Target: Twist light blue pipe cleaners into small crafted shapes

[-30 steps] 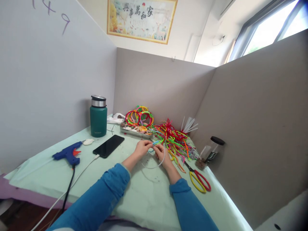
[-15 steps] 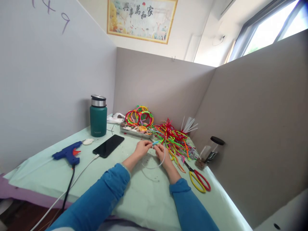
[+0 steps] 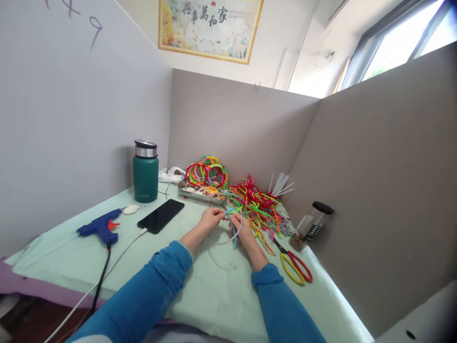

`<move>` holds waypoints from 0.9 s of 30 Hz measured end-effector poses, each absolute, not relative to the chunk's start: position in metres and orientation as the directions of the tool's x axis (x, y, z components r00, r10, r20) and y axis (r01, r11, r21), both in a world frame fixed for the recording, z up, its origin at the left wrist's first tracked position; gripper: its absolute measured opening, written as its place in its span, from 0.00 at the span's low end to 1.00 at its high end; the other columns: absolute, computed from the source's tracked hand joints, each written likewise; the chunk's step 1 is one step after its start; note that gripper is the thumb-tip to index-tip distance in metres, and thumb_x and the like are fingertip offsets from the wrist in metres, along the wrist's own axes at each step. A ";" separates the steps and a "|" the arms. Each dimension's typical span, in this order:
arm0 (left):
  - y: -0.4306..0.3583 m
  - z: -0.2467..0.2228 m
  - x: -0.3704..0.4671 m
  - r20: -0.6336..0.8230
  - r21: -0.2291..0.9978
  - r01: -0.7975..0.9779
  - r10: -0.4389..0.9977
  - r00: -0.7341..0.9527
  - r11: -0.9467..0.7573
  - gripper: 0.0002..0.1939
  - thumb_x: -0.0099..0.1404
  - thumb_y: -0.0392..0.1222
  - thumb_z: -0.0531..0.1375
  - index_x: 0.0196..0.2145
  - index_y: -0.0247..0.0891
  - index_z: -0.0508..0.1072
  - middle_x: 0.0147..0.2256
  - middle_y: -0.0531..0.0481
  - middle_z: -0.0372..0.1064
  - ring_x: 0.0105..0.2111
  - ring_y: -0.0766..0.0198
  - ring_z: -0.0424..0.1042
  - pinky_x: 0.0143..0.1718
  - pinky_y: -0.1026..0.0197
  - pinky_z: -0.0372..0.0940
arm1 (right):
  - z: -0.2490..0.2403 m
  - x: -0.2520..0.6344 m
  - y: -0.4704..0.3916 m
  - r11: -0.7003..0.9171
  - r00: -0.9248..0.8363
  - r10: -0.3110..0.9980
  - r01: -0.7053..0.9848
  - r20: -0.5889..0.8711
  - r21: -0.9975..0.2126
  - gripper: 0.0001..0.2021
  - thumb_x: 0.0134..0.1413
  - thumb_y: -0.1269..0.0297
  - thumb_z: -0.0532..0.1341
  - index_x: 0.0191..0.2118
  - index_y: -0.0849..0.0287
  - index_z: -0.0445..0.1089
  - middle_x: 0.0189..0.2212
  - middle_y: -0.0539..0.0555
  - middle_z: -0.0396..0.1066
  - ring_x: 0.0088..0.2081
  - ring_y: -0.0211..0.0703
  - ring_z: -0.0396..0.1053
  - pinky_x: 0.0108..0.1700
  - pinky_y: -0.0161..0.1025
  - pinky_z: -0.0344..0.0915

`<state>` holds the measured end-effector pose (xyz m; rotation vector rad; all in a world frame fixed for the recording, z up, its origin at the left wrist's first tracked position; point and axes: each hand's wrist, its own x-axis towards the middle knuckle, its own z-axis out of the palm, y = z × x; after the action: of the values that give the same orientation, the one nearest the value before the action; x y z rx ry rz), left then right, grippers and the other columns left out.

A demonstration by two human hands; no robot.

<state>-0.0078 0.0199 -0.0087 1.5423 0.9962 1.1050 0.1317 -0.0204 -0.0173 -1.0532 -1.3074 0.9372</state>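
Both my hands meet over the middle of the table around a thin white hoop (image 3: 222, 243). My left hand (image 3: 211, 219) is closed in a pinch on the hoop at its upper side, where some light blue fuzzy wrap shows. My right hand (image 3: 244, 230) is closed just to the right, fingertips pinching a light blue pipe cleaner (image 3: 234, 244), its tail hanging below the fingers. A bit of green also shows between the hands. The fingers partly hide the wrapped part.
Behind my hands lie a heap of coloured pipe cleaners (image 3: 257, 202) and a metal tray (image 3: 200, 196) with colourful hoops on it. Scissors (image 3: 295, 267) and a clear jar (image 3: 314, 224) are at right. At left are a glue gun (image 3: 102, 226), a phone (image 3: 160, 216) and a green bottle (image 3: 145, 176).
The light blue pipe cleaner's tail now hangs down beside my right fingers, where it did not show before. Both hands stay in nearly the same place.
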 end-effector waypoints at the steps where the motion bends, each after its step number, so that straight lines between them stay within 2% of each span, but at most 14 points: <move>1: 0.019 -0.008 -0.008 0.180 0.976 0.071 0.949 0.260 -0.204 0.19 0.52 0.53 0.60 0.29 0.31 0.75 0.16 0.56 0.60 0.15 0.75 0.50 0.17 0.67 0.46 | -0.017 0.132 -0.021 0.277 0.051 0.959 0.045 0.279 -0.960 0.19 0.44 0.46 0.63 0.26 0.61 0.70 0.13 0.46 0.61 0.15 0.31 0.52 0.18 0.32 0.46; 6: 0.017 -0.007 -0.008 0.170 0.979 0.065 0.949 0.266 -0.193 0.19 0.53 0.53 0.61 0.30 0.31 0.74 0.20 0.54 0.66 0.16 0.75 0.51 0.17 0.67 0.46 | -0.015 0.132 -0.022 0.256 0.043 0.965 0.050 0.258 -0.965 0.18 0.45 0.48 0.62 0.26 0.62 0.71 0.14 0.47 0.62 0.15 0.31 0.52 0.17 0.31 0.45; 12: 0.015 -0.006 -0.008 0.122 0.992 0.006 0.949 0.292 -0.129 0.19 0.51 0.53 0.62 0.27 0.31 0.72 0.20 0.54 0.65 0.14 0.76 0.50 0.16 0.68 0.44 | -0.018 0.134 -0.020 0.254 0.022 0.967 0.035 0.255 -0.967 0.17 0.45 0.49 0.63 0.26 0.61 0.71 0.14 0.47 0.63 0.15 0.31 0.51 0.17 0.32 0.45; 17: 0.013 -0.005 -0.009 0.097 0.995 0.004 0.953 0.288 -0.103 0.19 0.50 0.54 0.62 0.28 0.31 0.73 0.21 0.53 0.66 0.14 0.76 0.51 0.16 0.68 0.44 | -0.022 0.134 -0.018 0.286 -0.007 0.958 0.035 0.286 -0.958 0.16 0.46 0.50 0.63 0.27 0.60 0.71 0.15 0.46 0.61 0.16 0.31 0.51 0.18 0.31 0.45; 19: 0.014 -0.006 -0.009 0.106 0.992 0.037 0.952 0.287 -0.122 0.20 0.51 0.55 0.62 0.28 0.31 0.73 0.20 0.55 0.64 0.14 0.76 0.50 0.16 0.68 0.45 | -0.022 0.134 -0.018 0.302 -0.024 0.953 0.033 0.301 -0.953 0.15 0.46 0.51 0.64 0.27 0.60 0.70 0.14 0.45 0.59 0.16 0.31 0.51 0.18 0.31 0.46; 23: 0.015 -0.010 -0.009 0.133 0.980 0.104 0.943 0.306 -0.172 0.19 0.52 0.54 0.61 0.29 0.32 0.74 0.14 0.58 0.58 0.14 0.75 0.50 0.17 0.67 0.46 | -0.024 0.134 -0.015 0.308 -0.034 0.951 0.034 0.306 -0.951 0.15 0.45 0.51 0.64 0.27 0.60 0.69 0.17 0.46 0.63 0.16 0.30 0.52 0.19 0.31 0.46; 27: 0.014 -0.010 -0.009 0.114 0.983 0.101 0.946 0.304 -0.151 0.18 0.52 0.53 0.61 0.30 0.32 0.75 0.12 0.59 0.54 0.14 0.74 0.49 0.17 0.67 0.44 | -0.028 0.135 -0.011 0.309 -0.008 0.951 0.078 0.310 -0.948 0.15 0.45 0.51 0.64 0.27 0.60 0.69 0.17 0.46 0.63 0.16 0.31 0.53 0.19 0.32 0.46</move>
<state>-0.0091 0.0138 -0.0097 1.5263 1.0001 1.0144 0.1352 -0.0107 -0.0279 -1.0295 -1.3951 0.9322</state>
